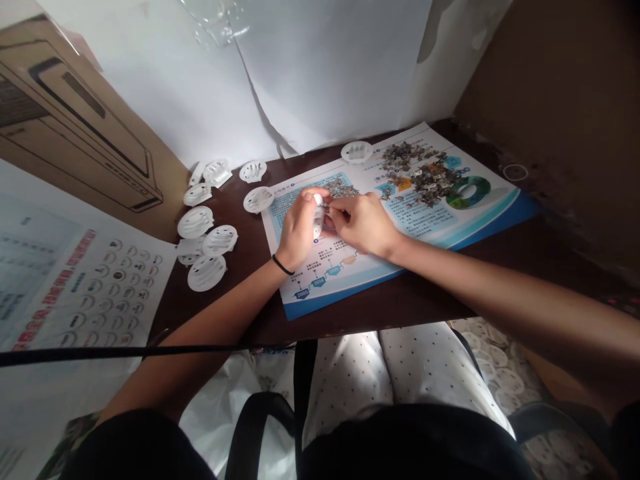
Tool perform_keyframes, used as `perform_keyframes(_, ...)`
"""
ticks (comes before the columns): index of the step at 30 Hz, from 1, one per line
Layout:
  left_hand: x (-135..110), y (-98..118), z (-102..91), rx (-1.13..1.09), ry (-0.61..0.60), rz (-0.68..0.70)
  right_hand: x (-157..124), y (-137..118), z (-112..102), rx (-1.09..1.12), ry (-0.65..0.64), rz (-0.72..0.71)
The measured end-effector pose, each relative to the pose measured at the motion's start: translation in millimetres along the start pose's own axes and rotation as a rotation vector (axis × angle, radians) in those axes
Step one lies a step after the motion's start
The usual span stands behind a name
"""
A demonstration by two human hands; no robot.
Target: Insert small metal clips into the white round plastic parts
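Observation:
My left hand [299, 227] is closed around a white round plastic part [318, 215], held on edge over a blue and white printed sheet [450, 227] on the dark table. My right hand [363, 221] pinches something small at the part's right side; what it holds is too small to name. Just behind my hands lies a small heap of metal pieces [341, 189]. Larger heaps of metal pieces [423, 175] lie farther right on the sheet.
Several white round plastic parts [206, 241] lie on the table to the left, one more [357, 152] at the sheet's far edge. A cardboard box [75, 127] leans at left above a printed poster [85, 287]. A bin of white parts [500, 373] sits low right.

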State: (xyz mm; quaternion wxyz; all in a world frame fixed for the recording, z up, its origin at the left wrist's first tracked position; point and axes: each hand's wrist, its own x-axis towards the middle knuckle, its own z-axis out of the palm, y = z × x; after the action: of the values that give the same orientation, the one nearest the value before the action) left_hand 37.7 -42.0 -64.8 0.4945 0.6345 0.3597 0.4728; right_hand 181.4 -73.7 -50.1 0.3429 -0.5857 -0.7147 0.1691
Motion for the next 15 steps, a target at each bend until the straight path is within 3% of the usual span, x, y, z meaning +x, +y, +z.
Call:
perform_keyframes(4, -1.9, -0.7, -1.0, 0.123, 0.034, 0.074, 2.0, -2.2, 1.3, 0.009, 0.001, 0.009)
perform_keyframes(15, -1.8, 3.6, 0.0, 0.203, 0.035, 0.02, 8.2, -0.5, 1.6, 0.108, 0.0, 0.039)
